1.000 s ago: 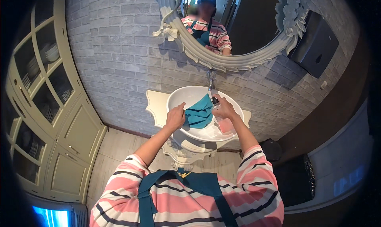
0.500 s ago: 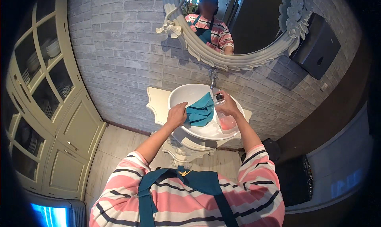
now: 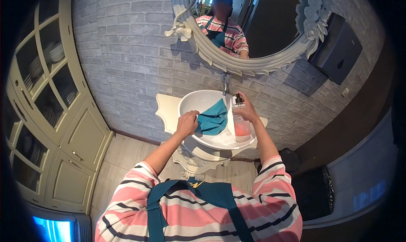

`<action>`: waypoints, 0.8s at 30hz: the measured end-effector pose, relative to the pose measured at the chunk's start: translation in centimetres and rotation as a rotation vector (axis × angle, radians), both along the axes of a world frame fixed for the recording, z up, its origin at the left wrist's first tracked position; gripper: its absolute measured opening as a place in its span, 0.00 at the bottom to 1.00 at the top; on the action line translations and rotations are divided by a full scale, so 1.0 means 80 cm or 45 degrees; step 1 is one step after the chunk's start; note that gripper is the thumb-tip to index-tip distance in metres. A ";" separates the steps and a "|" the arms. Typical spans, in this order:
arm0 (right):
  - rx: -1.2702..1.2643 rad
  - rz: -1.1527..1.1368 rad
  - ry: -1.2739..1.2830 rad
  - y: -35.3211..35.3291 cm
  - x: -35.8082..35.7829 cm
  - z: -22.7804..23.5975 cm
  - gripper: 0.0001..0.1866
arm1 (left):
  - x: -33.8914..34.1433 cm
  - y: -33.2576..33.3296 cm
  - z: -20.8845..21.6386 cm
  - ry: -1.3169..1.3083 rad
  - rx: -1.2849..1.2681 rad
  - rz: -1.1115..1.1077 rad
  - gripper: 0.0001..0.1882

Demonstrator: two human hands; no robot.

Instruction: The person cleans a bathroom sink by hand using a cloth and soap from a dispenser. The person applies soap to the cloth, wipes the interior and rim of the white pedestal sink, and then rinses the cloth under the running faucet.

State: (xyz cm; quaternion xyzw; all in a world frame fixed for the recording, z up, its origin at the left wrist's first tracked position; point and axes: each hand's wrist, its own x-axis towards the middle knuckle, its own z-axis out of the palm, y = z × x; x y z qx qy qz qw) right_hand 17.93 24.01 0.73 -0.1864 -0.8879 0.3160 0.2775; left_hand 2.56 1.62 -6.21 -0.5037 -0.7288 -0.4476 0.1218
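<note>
Over the white oval basin (image 3: 198, 99), my right hand (image 3: 247, 110) is closed round the upper part of a clear pump bottle (image 3: 242, 128) with a black top and pink liquid low inside. The bottle is held near the basin's right side. My left hand (image 3: 187, 123) is at the left rim, its fingers closed on the edge of a teal cloth (image 3: 215, 117). The rest of the cloth spreads down into the basin. A chrome tap (image 3: 226, 86) comes out of the wall behind the bowl.
The basin stands on a cream carved console (image 3: 166, 111). Above hangs a mirror in an ornate white frame (image 3: 249, 65). A dark dispenser (image 3: 337, 51) is mounted on the right wall, with a black-lined bin (image 3: 315, 191) below. Cream glass-fronted cabinets (image 3: 72, 136) line the left.
The pump bottle has turned more upright in the picture and shifted slightly with my right hand to the right. My left hand and the cloth have barely moved.
</note>
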 end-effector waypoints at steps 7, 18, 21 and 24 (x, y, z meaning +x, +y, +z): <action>0.025 -0.124 -0.163 -0.020 0.005 0.006 0.38 | -0.004 0.000 -0.004 -0.010 -0.029 -0.005 0.08; -0.116 0.196 -0.447 -0.062 0.010 0.049 0.34 | -0.006 -0.002 -0.005 0.001 -0.040 0.011 0.08; -0.203 0.113 -0.279 -0.051 0.016 0.051 0.34 | -0.007 -0.001 -0.008 0.004 -0.019 0.012 0.08; 0.046 0.027 -0.178 -0.027 0.021 0.036 0.36 | -0.001 0.001 -0.001 0.002 -0.046 0.008 0.08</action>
